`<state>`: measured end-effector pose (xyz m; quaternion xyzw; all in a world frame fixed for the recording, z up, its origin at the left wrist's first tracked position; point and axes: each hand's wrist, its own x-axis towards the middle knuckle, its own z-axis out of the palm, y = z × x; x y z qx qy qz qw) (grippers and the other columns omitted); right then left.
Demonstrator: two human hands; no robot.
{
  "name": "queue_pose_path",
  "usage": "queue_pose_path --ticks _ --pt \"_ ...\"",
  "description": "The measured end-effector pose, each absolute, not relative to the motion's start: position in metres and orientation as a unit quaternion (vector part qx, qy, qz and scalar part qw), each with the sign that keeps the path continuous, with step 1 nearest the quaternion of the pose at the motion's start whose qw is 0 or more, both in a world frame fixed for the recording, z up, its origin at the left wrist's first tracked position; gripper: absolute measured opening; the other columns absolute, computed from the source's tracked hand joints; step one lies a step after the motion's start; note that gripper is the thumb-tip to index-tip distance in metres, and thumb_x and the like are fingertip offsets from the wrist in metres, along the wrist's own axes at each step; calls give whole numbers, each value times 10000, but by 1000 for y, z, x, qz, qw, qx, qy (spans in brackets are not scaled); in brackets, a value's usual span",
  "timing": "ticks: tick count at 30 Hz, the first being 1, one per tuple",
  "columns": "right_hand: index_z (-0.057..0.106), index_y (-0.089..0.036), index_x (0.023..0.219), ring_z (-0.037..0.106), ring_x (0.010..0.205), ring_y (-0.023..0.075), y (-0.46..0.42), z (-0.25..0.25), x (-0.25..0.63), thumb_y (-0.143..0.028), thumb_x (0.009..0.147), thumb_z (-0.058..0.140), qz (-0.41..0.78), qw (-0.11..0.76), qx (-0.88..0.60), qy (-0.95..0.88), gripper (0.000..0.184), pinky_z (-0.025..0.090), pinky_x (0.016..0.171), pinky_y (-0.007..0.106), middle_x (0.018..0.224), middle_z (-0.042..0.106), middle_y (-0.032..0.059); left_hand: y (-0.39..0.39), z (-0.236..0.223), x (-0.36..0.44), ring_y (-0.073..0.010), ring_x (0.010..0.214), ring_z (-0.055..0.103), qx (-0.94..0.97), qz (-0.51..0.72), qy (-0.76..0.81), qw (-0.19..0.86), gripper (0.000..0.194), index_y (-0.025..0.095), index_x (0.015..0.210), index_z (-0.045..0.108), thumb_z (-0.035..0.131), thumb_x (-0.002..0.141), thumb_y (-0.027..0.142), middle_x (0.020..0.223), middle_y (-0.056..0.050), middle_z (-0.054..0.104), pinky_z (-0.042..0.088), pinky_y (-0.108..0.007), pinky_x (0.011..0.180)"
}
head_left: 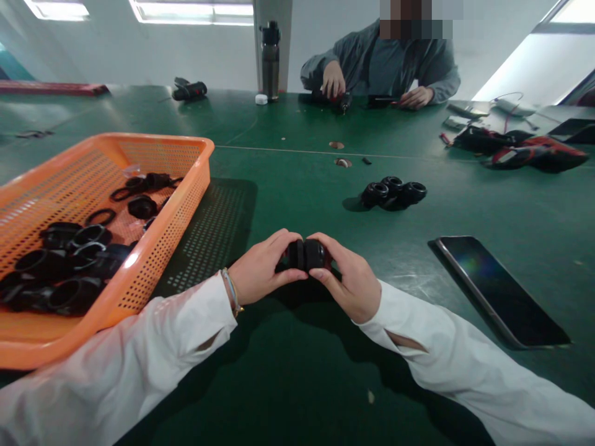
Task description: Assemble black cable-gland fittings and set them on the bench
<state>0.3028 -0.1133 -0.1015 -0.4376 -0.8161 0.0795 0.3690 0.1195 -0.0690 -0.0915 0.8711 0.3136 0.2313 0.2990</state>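
Note:
Both hands meet in the middle, just above the green table [297, 384]. My left hand [263, 263] is closed around the left end of a black plastic fitting [304, 254]. On the fitting's right end, the fingers and thumb of my right hand [351, 275] are closed too. A narrow groove runs between its two ends; whether they are one piece or two I cannot tell. Left of my hands stands an orange perforated basket [186, 204] holding several black fittings [77, 266] and rings. A cluster of several black fittings [393, 192] lies beyond my right hand.
At the right lies a phone [502, 291]. Across the table a person in a grey jacket [372, 62] has both hands near tools. A bottle [270, 62] and a small white cap [261, 99] stand at the far edge. Cables and red-black items [525, 145] lie far right.

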Motion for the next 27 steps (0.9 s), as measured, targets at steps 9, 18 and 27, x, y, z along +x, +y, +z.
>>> queue_pose_path --ticks 9,18,27 --pt "395 -204 1202 636 833 215 -111 -103 305 -363 918 397 29 366 -424 -828 325 539 708 355 1015 642 98 -65 -91 119 -174 716 566 817 234 320 419 525 145 1014 520 421 809 617 835 -41 611 443 -282 644" --pt "372 -189 1244 617 867 238 -109 -104 305 -254 897 441 12 347 -394 -851 361 531 712 390 1023 634 119 -65 -89 119 -179 734 555 831 217 320 400 521 151 992 535 390 818 621 831 -35 598 433 -286 659" --pt "402 -187 1161 655 840 224 -113 -103 304 -366 927 376 42 345 -418 -839 296 543 686 344 979 658 115 -68 -89 119 -180 731 545 846 229 318 362 525 153 995 516 389 818 631 876 -55 589 436 -298 666"
